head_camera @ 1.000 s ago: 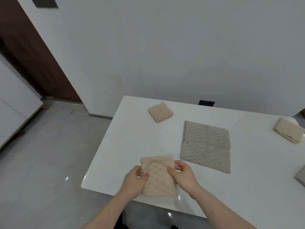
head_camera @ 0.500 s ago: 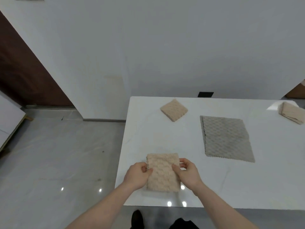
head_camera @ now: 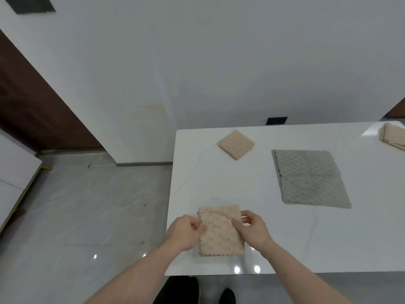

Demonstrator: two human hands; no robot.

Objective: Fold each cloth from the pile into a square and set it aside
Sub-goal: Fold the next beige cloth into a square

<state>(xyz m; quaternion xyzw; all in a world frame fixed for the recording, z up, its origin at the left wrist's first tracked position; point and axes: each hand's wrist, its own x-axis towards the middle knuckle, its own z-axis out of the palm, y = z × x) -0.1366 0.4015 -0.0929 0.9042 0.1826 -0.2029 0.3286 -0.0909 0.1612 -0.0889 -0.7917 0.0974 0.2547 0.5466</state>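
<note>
A folded beige cloth (head_camera: pixel 220 231) lies near the front left corner of the white table (head_camera: pixel 285 249). My left hand (head_camera: pixel 186 232) pinches its left edge and my right hand (head_camera: pixel 253 229) pinches its right edge. Farther back on the left sits a small folded beige square (head_camera: pixel 236 144). A grey cloth (head_camera: pixel 309 178) lies spread flat in the middle of the table. At the far right edge of the view is a stack of beige cloths (head_camera: pixel 393 137), partly cut off.
The table's left edge (head_camera: pixel 172 194) drops to a glossy grey floor (head_camera: pixel 87 205). A white wall stands just behind the table, with a dark socket (head_camera: pixel 276 120) in it. My shoes (head_camera: pixel 226 296) show under the front edge.
The view has swung left and the table now looks squarer to me. Both hands stay on the beige cloth's side edges at the same spot; the cloth has barely shifted.
</note>
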